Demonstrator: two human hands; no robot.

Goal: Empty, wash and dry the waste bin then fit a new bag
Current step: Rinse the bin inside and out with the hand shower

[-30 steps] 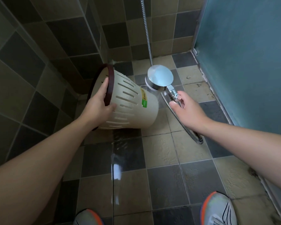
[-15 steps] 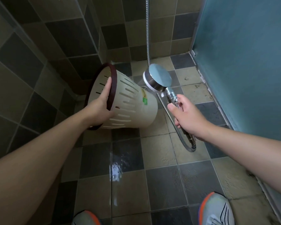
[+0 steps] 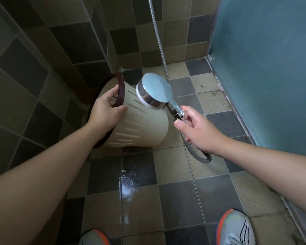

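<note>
A cream slotted waste bin (image 3: 143, 128) with a dark maroon rim (image 3: 120, 91) is held on its side above the tiled floor, its mouth turned to the left wall. My left hand (image 3: 106, 113) grips the rim, fingers inside and thumb on the outer wall. My right hand (image 3: 196, 131) holds the chrome handle of a shower head (image 3: 155, 91), whose round face sits close against the bin's upper side. No water spray is visible. The bin's inside is hidden.
The metal shower hose (image 3: 160, 45) hangs down the back wall and loops on the floor under my right hand. A frosted blue glass door (image 3: 265, 68) closes off the right side. Tiled walls stand left and behind. A wet patch (image 3: 127, 188) lies between my shoes.
The shower head has moved left and up, from beside the bin's base to over its upper side. The bin has turned, so its green sticker is out of sight.
</note>
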